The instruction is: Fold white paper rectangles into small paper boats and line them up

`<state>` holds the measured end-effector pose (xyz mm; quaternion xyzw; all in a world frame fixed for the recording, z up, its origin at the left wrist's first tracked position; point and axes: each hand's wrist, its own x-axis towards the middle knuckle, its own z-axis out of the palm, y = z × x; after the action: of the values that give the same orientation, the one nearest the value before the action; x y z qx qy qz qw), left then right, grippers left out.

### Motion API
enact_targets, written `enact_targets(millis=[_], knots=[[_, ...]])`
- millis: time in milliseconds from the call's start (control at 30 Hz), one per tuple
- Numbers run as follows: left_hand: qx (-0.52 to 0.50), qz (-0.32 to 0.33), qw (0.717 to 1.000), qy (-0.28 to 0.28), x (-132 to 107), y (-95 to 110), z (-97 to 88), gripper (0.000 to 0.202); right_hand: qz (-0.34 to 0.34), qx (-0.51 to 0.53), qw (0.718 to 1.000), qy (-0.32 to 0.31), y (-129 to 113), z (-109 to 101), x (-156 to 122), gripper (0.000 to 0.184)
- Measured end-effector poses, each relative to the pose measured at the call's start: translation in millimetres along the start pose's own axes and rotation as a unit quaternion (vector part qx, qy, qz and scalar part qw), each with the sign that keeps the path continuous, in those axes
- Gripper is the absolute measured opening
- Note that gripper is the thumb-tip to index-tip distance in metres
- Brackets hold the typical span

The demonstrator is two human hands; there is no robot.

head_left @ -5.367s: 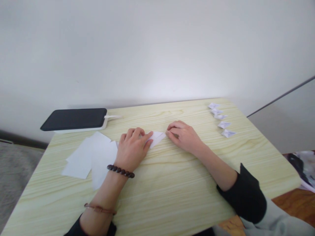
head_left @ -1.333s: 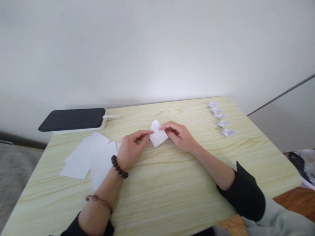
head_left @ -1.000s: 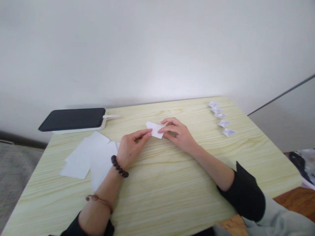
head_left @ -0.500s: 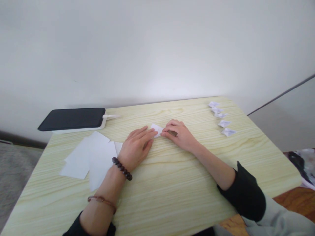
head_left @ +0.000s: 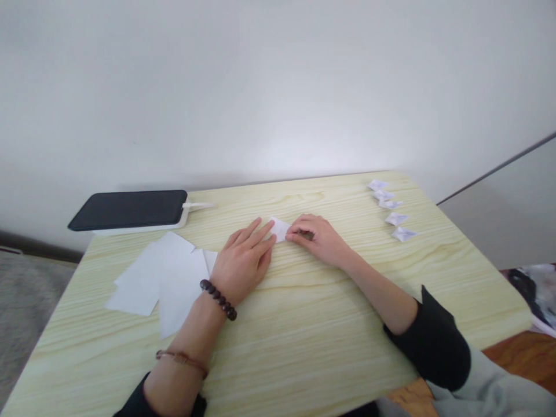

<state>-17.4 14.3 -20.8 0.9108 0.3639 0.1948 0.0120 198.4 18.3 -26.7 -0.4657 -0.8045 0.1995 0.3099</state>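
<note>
A small folded white paper (head_left: 279,229) lies flat on the light wooden table (head_left: 304,336), near its middle. My left hand (head_left: 245,260) rests flat with its fingers stretched out, the fingertips pressing on the paper's left side. My right hand (head_left: 316,238) has its fingers curled and pinched on the paper's right edge. A dark bead bracelet and a thin brown cord sit on my left wrist.
Loose white paper sheets (head_left: 163,281) lie at the left. A black phone on a white base (head_left: 130,209) with a cable sits at the back left. Several small folded paper pieces (head_left: 391,209) line the back right. A wall is close behind the table.
The paper, held up between both hands a second ago, has been laid down on the table. My left hand has flattened onto it while my right hand stays pinched at its edge.
</note>
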Motion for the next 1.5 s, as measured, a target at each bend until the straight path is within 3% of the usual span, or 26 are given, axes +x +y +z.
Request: enact_targets(millis=[267, 667, 1500], knots=[[-0.010, 0.024, 1.000, -0.013, 1, 4, -0.6, 0.031, 0.049, -0.033, 0.995, 0.079, 1, 7, 1, 0.017], [-0.034, 0.030, 0.999, 0.012, 1, 4, -3.1, 0.030, 0.113, -0.056, 0.985, 0.114, 0, 11, -1, 0.020], [0.014, 0.043, 0.999, -0.009, 4, 10, -4.0, 0.034, 0.097, -0.087, 0.984, 0.124, 6, 17, 1, 0.022]])
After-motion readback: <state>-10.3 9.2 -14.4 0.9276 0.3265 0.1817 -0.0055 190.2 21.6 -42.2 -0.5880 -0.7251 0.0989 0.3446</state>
